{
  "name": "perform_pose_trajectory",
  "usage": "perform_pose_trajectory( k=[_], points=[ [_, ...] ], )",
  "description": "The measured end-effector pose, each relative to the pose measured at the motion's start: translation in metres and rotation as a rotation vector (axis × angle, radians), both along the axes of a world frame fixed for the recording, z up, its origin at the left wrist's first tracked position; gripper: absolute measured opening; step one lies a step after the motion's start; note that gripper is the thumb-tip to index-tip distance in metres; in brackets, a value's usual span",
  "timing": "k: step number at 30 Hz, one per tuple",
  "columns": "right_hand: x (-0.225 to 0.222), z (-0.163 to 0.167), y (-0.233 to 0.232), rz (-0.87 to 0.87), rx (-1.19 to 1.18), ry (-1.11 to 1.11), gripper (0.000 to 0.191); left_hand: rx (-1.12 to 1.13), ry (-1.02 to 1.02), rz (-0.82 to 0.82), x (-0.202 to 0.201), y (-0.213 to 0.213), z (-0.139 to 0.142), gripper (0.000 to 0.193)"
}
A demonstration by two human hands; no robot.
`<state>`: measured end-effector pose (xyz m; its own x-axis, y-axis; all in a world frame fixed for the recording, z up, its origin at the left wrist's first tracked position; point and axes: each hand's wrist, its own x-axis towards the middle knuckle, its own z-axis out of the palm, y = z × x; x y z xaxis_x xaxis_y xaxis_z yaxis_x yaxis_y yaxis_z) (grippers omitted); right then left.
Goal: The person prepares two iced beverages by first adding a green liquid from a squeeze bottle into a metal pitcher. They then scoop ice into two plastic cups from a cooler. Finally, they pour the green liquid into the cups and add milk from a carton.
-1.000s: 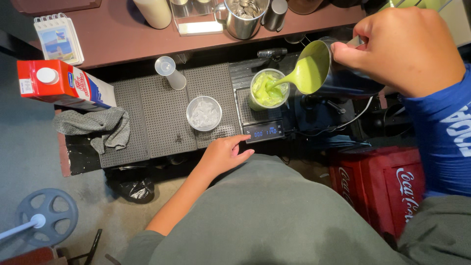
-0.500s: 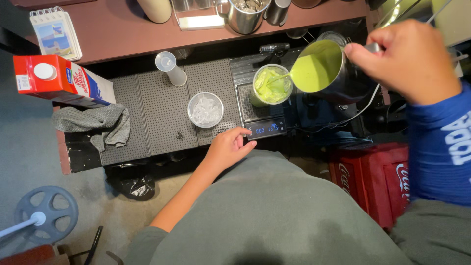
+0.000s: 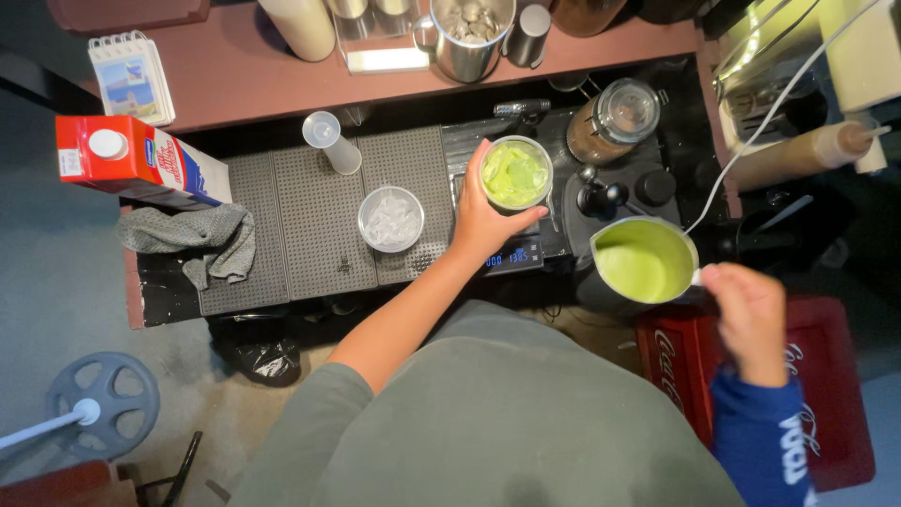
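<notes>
1. Left hand (image 3: 483, 221) wrapped around the side of the glass of green drink (image 3: 515, 175); grip grasping the glass from its near side, thumb on one flank, fingers on the other; the glass stands upright on the small scale (image 3: 511, 253), whose lit display shows just below the hand.
2. Right hand (image 3: 751, 319) clenched on the handle of the steel pitcher (image 3: 645, 260); the pitcher is held level, spout away from the glass, green liquid left inside; pitcher and glass are apart, with a dark tamper-like knob (image 3: 601, 199) between them.
3. Judged handling: the glass looks full of ice and liquid nearly to the rim; a lift should go straight up, low hold kept, no tilt; a wet wall may slip, so firm pressure is advised.
4. The pitcher should stay level while the other hand works; a spill is likely otherwise.
5. Nearby on the desk (image 3: 319, 225): a cup of ice (image 3: 390, 219) just left of the left hand; a grey cloth (image 3: 202, 239) and a red and white carton (image 3: 131, 160) further left.
</notes>
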<state>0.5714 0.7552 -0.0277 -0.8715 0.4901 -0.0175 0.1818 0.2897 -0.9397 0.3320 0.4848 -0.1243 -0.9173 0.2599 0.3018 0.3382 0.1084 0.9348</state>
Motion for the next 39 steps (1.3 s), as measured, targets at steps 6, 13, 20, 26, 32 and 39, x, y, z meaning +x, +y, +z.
perform_pose_trajectory(
  k=[6, 13, 20, 26, 32, 39],
  points=[
    [0.019, -0.022, -0.019, -0.145, -0.302, 0.192, 0.018, 0.076, 0.059, 0.000, -0.013, 0.006, 0.029, 0.092],
    [0.005, -0.007, -0.020, -0.075, -0.419, 0.280, 0.024, 0.113, 0.292, 0.038, -0.035, -0.071, 0.133, 0.093],
    [-0.042, -0.007, -0.035, 0.039, -0.390, 0.214, 0.026, -0.060, 0.309, 0.348, -0.037, -0.202, 0.147, 0.088],
    [-0.069, -0.010, -0.043, 0.073, -0.408, 0.223, 0.023, -0.128, 0.237, 0.613, -0.055, -0.240, 0.058, 0.087],
    [-0.079, -0.009, -0.056, 0.065, -0.506, 0.235, 0.024, 0.032, 0.157, 0.620, -0.062, -0.237, 0.008, 0.091],
    [-0.068, 0.007, -0.050, -0.013, -0.320, 0.220, 0.023, 0.032, -0.172, 0.626, -0.002, -0.221, -0.027, 0.088]
  ],
)
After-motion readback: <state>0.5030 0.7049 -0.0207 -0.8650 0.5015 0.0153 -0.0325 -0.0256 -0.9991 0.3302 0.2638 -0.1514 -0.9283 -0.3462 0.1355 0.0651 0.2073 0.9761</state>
